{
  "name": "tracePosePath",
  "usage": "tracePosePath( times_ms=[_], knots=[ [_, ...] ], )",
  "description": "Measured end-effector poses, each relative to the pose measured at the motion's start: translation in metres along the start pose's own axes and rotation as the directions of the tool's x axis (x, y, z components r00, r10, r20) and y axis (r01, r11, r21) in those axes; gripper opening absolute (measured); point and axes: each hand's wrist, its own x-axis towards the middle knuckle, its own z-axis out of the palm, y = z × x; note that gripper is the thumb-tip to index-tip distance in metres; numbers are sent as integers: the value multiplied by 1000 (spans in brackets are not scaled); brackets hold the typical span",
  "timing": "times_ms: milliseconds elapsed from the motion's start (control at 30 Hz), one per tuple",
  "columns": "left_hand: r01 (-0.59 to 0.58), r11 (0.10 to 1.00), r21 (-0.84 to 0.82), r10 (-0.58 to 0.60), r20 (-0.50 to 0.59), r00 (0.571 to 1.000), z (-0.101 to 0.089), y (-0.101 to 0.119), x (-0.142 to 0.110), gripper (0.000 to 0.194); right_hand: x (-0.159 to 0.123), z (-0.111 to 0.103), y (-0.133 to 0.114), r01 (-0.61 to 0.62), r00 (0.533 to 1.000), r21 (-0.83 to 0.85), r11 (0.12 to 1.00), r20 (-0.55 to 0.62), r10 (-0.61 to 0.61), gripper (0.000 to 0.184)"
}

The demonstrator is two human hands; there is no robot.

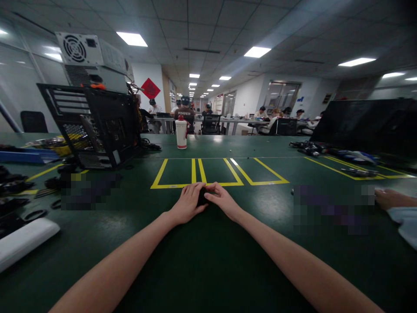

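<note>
Both my hands meet over the green tabletop [208, 243], just in front of the yellow tape outlines. Between them is a small black object [202, 197], mostly covered by fingers, so its kind cannot be made out. My left hand [188, 201] is closed around its left side, thumb below and fingers over the top. From the other side my right hand [223, 201] grips it with thumb and bent fingers.
At left stand an open black computer case [107, 126] with power supplies [81, 50] on top, and a white object [28, 241]. A white bottle [181, 134] is ahead. Cables [309, 148] and another person's hand [387, 199] are at right.
</note>
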Motion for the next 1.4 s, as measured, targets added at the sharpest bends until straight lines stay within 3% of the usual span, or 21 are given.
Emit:
tracePosePath(
  times_ms=[300, 633, 833, 1000, 1400],
  knots=[
    [0, 1000, -2, 0, -1, 1000, 1, -2, -1, 58, 2, -1, -2, -103, 995, -20, 994, 0, 103, 32],
    [9, 1000, -10, -9, 24, 1000, -5, 3, 0, 57, -1, 1, -3, -13, 1000, 6, 1000, 0, 13, 25],
    [16, 1000, -9, -16, 21, 1000, -4, 2, 0, 57, 2, -2, 1, -85, 996, -44, 995, -15, 84, 35],
    [9, 1000, -4, -9, 0, 1000, -2, 2, 0, 58, 4, -3, 3, -58, 998, 4, 998, 31, 58, 38],
    [7, 1000, -5, -7, -1, 1000, -1, 0, 0, 57, 1, -2, 0, -39, 999, -2, 999, -8, 39, 30]
  ],
)
